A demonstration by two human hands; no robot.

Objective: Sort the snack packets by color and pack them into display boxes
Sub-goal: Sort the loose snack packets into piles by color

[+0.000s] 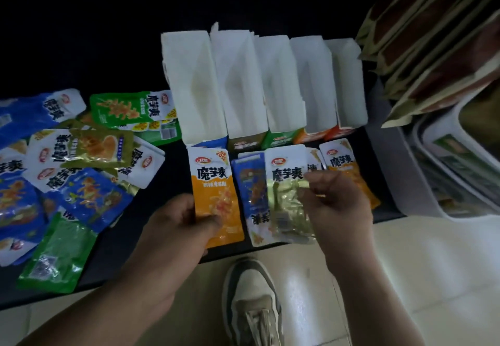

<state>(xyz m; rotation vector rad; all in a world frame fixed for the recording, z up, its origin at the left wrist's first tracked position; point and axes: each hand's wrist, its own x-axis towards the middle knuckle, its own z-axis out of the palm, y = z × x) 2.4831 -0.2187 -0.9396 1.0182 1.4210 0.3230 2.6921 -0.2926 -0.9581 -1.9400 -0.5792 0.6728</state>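
My left hand [178, 226] grips an orange snack packet [213, 186] by its lower left edge, thumb across its front. My right hand [335, 205] pinches the right edge of a gold packet [286, 202], which overlaps a blue packet [250, 191]. Another orange packet [349, 167] lies just behind my right hand. Several open white display boxes [243, 83] stand in a row behind these packets, their interiors showing nothing inside. A loose heap of blue, green, gold and white packets [67, 161] covers the dark table on the left.
Stacked brown and cream flat cartons [438, 37] lean at the right, above a white bin [454, 161] with printed sheets. The dark table's front edge [151, 272] runs below my hands. My shoe [251, 299] stands on the pale tiled floor.
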